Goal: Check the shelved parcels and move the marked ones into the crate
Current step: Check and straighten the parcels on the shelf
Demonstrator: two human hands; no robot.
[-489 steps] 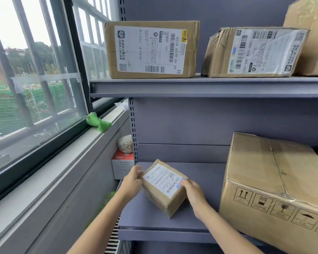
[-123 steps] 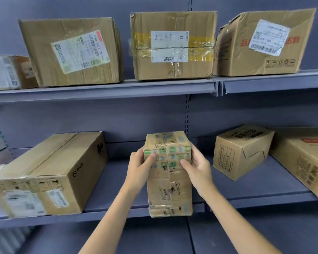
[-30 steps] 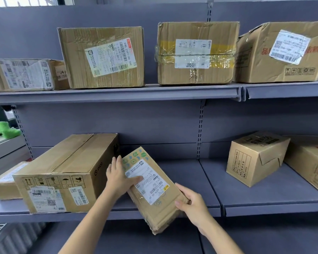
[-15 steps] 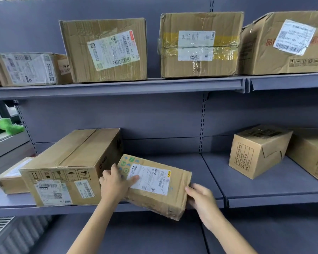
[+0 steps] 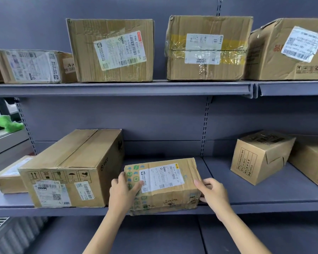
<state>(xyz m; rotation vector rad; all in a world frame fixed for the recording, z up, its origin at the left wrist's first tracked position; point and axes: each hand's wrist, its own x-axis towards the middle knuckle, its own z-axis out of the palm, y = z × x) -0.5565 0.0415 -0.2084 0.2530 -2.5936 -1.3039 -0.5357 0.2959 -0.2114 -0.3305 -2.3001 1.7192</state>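
Observation:
A small brown parcel (image 5: 163, 197) with green printed icons and a white shipping label lies flat at the front of the lower shelf (image 5: 264, 204), label facing me. My left hand (image 5: 122, 194) grips its left end, thumb across the front face. My right hand (image 5: 212, 194) holds its right end with fingers curled round the edge. No crate is in view.
A large long box (image 5: 72, 171) sits just left of the parcel, with a flat parcel (image 5: 9, 176) beyond it. A tilted small box (image 5: 259, 158) and another box (image 5: 314, 162) stand to the right. Several labelled boxes line the upper shelf (image 5: 117, 88).
The parcel has gone from tilted in my hands to lying flat on the lower shelf beside the large box. Both hands have stayed on its ends.

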